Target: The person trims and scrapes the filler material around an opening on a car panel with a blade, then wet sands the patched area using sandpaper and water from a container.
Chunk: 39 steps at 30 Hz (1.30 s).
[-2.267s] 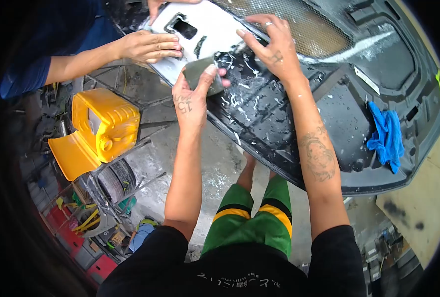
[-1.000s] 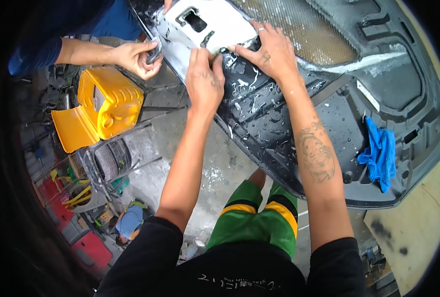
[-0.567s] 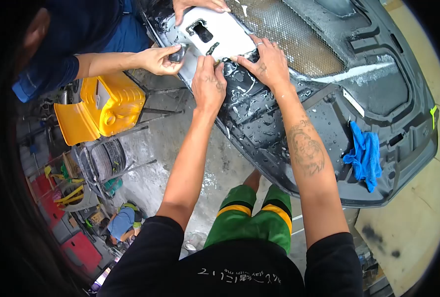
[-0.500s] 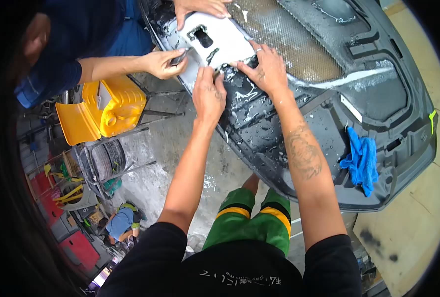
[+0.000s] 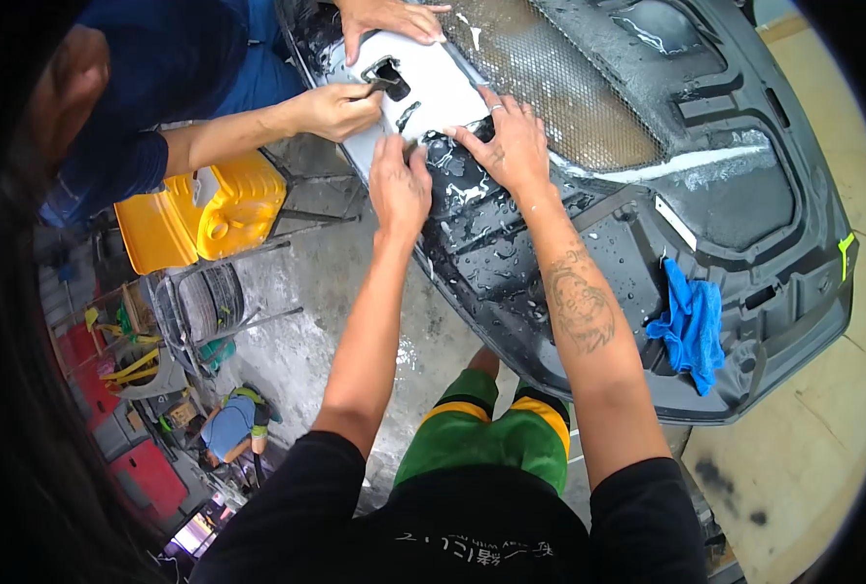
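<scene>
Resting over the lower right corner of a white sheet [image 5: 442,78], the right hand [image 5: 513,148] had its thumb and fingers spread. The left hand [image 5: 401,190] was at the sheet's lower left corner with its fingers bent; whether they pinched anything could not be told. The sheet lay by the left edge of a wet black panel [image 5: 613,277], next to some mesh [image 5: 589,97]. A co-worker's hand [image 5: 343,112] held a dark tool [image 5: 378,87] at the sheet's hole [image 5: 395,90], while the co-worker's other hand [image 5: 386,19] rested on the top edge. A blue cloth [image 5: 688,326] lay near the panel's bottom edge.
</scene>
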{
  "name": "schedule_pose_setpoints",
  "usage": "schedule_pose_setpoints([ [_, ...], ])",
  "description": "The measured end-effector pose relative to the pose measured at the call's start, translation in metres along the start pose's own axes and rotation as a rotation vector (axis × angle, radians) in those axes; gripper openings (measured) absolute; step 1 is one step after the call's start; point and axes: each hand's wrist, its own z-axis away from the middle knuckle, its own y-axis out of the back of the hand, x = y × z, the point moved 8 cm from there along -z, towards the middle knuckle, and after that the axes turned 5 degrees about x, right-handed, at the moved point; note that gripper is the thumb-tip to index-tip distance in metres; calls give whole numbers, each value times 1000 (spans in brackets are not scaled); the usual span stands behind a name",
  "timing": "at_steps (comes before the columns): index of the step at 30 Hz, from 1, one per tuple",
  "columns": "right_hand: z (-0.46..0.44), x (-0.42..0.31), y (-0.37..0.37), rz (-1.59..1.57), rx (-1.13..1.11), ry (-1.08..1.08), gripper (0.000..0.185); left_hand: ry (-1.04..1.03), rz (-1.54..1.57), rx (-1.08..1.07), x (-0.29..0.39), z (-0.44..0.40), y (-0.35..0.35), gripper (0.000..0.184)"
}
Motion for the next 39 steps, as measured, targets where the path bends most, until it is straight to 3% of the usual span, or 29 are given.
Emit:
schedule_pose_setpoints([
  [16,9,0,-4,-66,-39,-22,83,-86,-24,6,3,-3,3,18],
  [18,-1,1,-2,-41,-76,-34,85,-8,7,-44,4,1,6,13],
  [32,1,-1,3,1,26,4,84,-96,34,-33,4,-15,-3,12],
  [38,-1,1,-2,-11,-51,-35,87,46,27,-101,0,1,0,12],
  [39,0,1,0,-17,-36,-25,87,-8,33,-69,0,0,1,12],
])
